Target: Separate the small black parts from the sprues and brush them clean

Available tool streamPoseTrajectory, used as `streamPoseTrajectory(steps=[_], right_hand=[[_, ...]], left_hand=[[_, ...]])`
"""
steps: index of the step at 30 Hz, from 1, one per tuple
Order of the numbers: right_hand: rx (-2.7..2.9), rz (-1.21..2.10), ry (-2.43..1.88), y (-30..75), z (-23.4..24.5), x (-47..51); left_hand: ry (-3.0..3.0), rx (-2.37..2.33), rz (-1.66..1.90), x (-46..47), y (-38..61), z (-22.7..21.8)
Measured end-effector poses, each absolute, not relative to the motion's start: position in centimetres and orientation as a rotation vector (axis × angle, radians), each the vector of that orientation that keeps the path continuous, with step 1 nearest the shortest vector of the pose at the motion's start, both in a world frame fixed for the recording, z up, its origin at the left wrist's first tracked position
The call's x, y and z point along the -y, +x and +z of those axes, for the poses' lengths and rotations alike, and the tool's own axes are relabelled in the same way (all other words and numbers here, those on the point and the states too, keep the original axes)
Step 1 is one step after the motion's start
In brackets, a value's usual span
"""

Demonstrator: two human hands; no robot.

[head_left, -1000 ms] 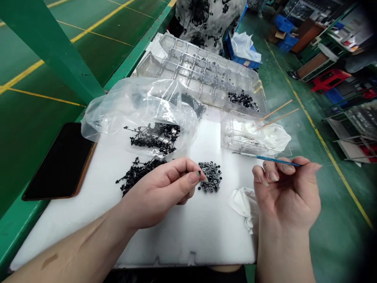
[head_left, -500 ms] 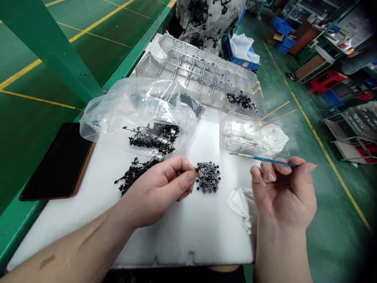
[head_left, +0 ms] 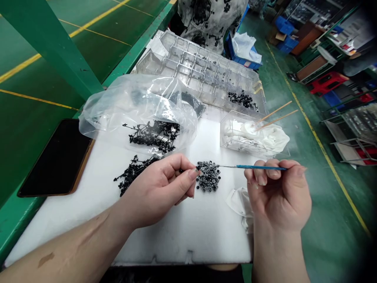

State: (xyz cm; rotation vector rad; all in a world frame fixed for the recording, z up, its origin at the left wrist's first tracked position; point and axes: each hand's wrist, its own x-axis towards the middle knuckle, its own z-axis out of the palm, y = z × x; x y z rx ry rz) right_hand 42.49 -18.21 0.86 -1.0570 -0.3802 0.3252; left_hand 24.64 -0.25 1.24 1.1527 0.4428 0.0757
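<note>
My left hand (head_left: 156, 191) pinches a tiny dark piece between thumb and forefinger, just left of a pile of small grey-black rings (head_left: 208, 177) on the white foam board (head_left: 182, 239). My right hand (head_left: 275, 192) holds a thin blue-handled brush (head_left: 253, 167) level, its fine tip reaching over the rings toward my left fingertips. Black branched plastic sprues (head_left: 134, 173) lie beside my left hand. More sprues (head_left: 154, 135) rest against a transparent plastic bag (head_left: 138, 106).
A transparent compartment tray (head_left: 203, 67) holds black parts at its right end. A transparent box (head_left: 253, 135) holds white cloth and wooden sticks. A crumpled white cloth (head_left: 240, 206) lies under my right hand. A dark tablet (head_left: 55, 157) sits left; a person in a floral top (head_left: 209, 19) stands beyond.
The brush has swung from a slanted angle to level, and its tip has moved left over the rings, closer to my left fingertips. My left hand has shifted slightly left.
</note>
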Motion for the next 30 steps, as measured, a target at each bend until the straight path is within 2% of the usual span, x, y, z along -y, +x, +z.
streamPoseTrajectory(steps=[20,26,30], right_hand=[[0.486,0.322,-1.121,42.4,0.4,18.1],[0.336,0.316,-1.019,44.1,0.9,18.6],[0.277,0.148,-1.016,46.0,2.8,20.3]], left_hand=[[1.242,-0.426,0.119,0.3,24.5,1.2],[1.277,-0.44,0.111,0.2,24.3,1.4],[1.296,-0.448,0.11,0.1,24.2,1.3]])
